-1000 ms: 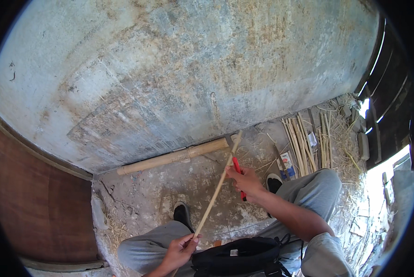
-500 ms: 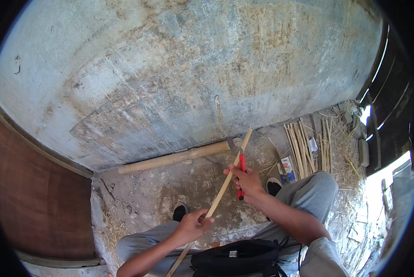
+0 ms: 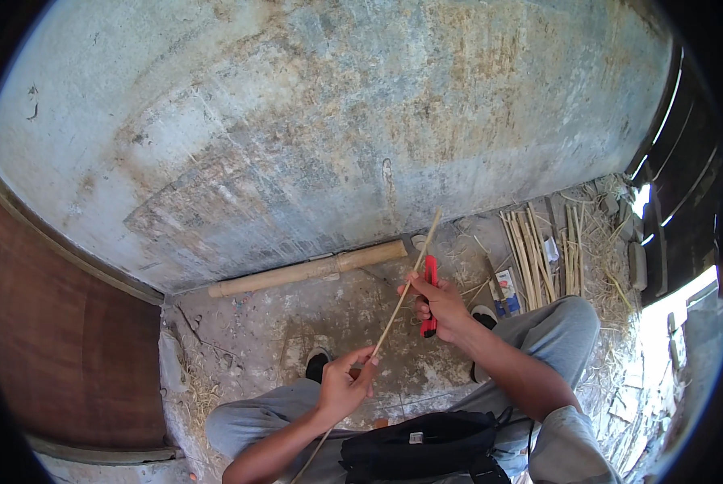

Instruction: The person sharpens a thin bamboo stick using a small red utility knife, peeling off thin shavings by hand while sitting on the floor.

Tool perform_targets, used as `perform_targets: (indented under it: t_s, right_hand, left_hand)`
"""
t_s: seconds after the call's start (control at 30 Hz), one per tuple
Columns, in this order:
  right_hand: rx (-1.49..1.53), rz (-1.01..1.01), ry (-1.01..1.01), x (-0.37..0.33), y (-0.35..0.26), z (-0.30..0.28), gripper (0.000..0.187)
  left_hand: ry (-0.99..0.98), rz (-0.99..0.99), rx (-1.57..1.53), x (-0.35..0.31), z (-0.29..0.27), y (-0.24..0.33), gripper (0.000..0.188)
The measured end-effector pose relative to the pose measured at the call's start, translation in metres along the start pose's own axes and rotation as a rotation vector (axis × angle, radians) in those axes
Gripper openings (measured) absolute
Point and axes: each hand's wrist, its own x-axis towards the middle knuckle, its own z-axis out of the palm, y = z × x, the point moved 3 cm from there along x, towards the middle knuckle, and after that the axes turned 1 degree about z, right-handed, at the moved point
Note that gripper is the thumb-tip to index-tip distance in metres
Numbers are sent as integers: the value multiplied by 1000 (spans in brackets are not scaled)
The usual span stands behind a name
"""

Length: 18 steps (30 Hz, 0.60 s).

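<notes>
A long, thin bamboo strip (image 3: 391,325) slants from my lap up toward the wall, its far tip beyond my right hand. My left hand (image 3: 347,387) is closed around its lower part, thumb and fingers pinching it. Farther up, my right hand (image 3: 444,308) grips a red utility knife (image 3: 431,270) in the palm while its thumb and forefinger pinch the strip. The knife stands nearly upright beside the strip; whether its blade is out cannot be made out.
A thick bamboo pole (image 3: 309,270) lies along the foot of the stained wall (image 3: 337,121). Several split bamboo pieces (image 3: 531,252) lie at the right, near a blue and white packet (image 3: 507,292). A black bag (image 3: 422,456) rests on my lap. A brown panel (image 3: 63,323) stands left.
The strip has turned from its flat face to its narrow edge. Both hands have shifted slightly up and right with it, the knife still in my right hand.
</notes>
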Motion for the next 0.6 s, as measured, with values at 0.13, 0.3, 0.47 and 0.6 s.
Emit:
perform_targets:
  t_s: [0.13,0.3,0.47,0.6]
  right_hand:
    - [66,26,6,-2,-2,4,26]
    - [72,56,55,5,4,0,26]
    - [94,62,55,4,2,3,27]
    - [91,49,52,5,0,2,28]
  left_hand:
    - [-112,-74,-92,4,-6,-13,29]
    - [-176,-217,-211,8,-6,-15,31]
    - [-146,-78,-181,3,-2,-17,29]
    - [-148,-115,-184,1,0,-12,29]
